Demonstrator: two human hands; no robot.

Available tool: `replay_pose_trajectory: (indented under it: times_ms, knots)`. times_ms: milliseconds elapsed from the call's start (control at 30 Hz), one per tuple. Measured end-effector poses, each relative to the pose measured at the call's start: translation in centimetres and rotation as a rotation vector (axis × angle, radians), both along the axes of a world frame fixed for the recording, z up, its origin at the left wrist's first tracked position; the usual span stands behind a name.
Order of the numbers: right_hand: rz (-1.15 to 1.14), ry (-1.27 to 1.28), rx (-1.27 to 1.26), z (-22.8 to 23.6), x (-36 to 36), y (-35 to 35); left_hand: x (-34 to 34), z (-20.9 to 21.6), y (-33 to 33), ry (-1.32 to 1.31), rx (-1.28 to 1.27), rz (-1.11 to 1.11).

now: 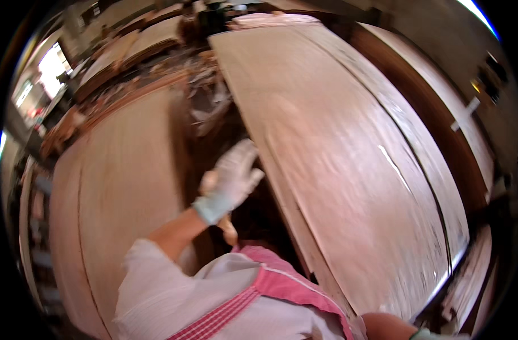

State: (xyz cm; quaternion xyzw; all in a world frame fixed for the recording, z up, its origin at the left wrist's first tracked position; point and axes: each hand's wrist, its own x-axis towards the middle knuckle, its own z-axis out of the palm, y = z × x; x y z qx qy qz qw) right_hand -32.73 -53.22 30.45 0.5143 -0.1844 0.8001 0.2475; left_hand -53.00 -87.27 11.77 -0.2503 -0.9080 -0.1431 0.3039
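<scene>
My left hand (233, 170), in a whitish glove with a pale green cuff, hovers over the dark gap between two stacks of thin wood sheets. Its fingers look stretched out and apart, somewhat smeared by motion. Close to the wrist shows a tan piece (228, 231) whose kind I cannot make out. Nearest to the fingers is the long edge of the right-hand veneer stack (338, 153), whose top sheet is wavy and pinkish with a narrow slit. My right hand (434, 335) shows only a strip of glove at the lower edge; its fingers are out of frame.
On the left lies another veneer stack (128, 164). Torn veneer scraps (208, 99) litter the far end of the gap. Further stacks (151, 42) stand at the far left, and a tall one (434, 73) runs along the right. Loose strips (468, 272) lie at the lower right.
</scene>
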Motion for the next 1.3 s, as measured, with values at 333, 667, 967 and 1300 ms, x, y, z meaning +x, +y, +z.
replay_pose_trajectory:
  times_ms: [333,667,967,1300]
  knots:
    - [-0.824,-1.076,-0.146,-7.9,-7.3,13.1,-13.1,13.2,-8.6,-0.151,1.828,-0.474]
    - [-1.097,-1.39,0.576,-9.7,-24.4,12.2,-25.9,12.0,-1.2,-0.982,1.725,-1.382]
    - [-0.345,-1.083,1.003,-13.9,-38.0,-6.3,-22.5,11.6,8.5,-0.983,1.942,-1.436]
    - [0.191,-0.689,1.52,-29.8,-34.1,-20.9,-21.6,11.2,8.2,-0.915,2.059,-1.232]
